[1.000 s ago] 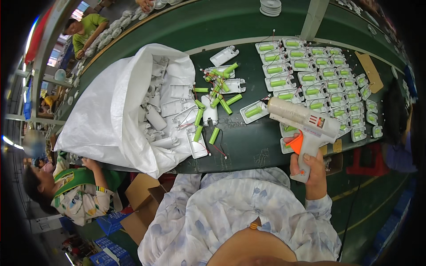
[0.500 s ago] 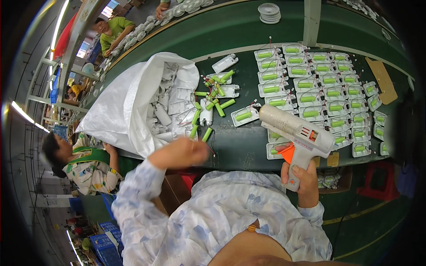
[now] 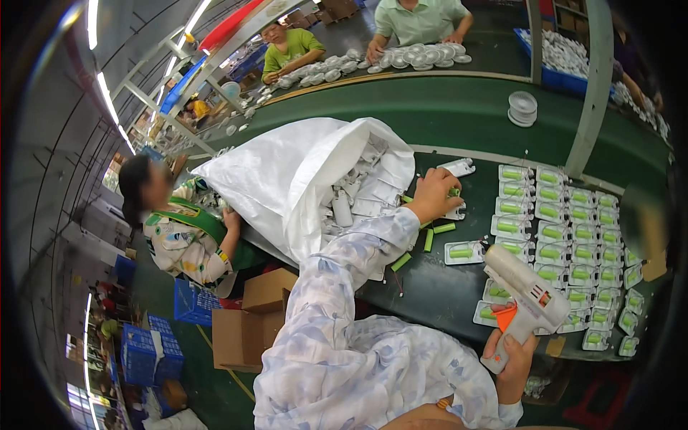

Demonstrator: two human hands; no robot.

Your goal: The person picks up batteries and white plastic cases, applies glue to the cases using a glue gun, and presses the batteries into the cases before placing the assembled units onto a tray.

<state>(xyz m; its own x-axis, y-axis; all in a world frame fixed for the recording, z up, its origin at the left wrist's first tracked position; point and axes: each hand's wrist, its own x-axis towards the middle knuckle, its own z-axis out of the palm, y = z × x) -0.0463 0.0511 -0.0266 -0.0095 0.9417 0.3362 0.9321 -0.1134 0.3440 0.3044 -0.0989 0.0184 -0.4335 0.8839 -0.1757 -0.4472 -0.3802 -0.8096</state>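
My right hand [image 3: 517, 358] is wrapped round the handle of a white glue gun [image 3: 529, 287] with an orange trigger, its nozzle toward the upper left. My left hand [image 3: 432, 195] is over the small pile on the bench, fingers bent around a green battery [image 3: 454, 192]. Other loose green batteries [image 3: 444, 228] with thin wires lie by it, partly hidden by my hand and sleeve. Beside the glue gun's nozzle lies a white plastic housing [image 3: 464, 252] with a green battery in it. Rows of similar filled housings [image 3: 552, 231] cover the right of the bench.
Left of the pile, a big white sack [image 3: 287, 161] lies open with white housings inside. Beyond the green conveyor [image 3: 430, 107], two people handle round white parts [image 3: 423, 56]; another person [image 3: 190, 222] sits at left. A post [image 3: 589, 93] rises at the far edge. Cardboard boxes [image 3: 247, 330] stand below.
My left hand has moved forward and right, from near the bench's front edge to the battery pile, and has closed on a battery. The view has shifted; my right hand still holds the glue gun.
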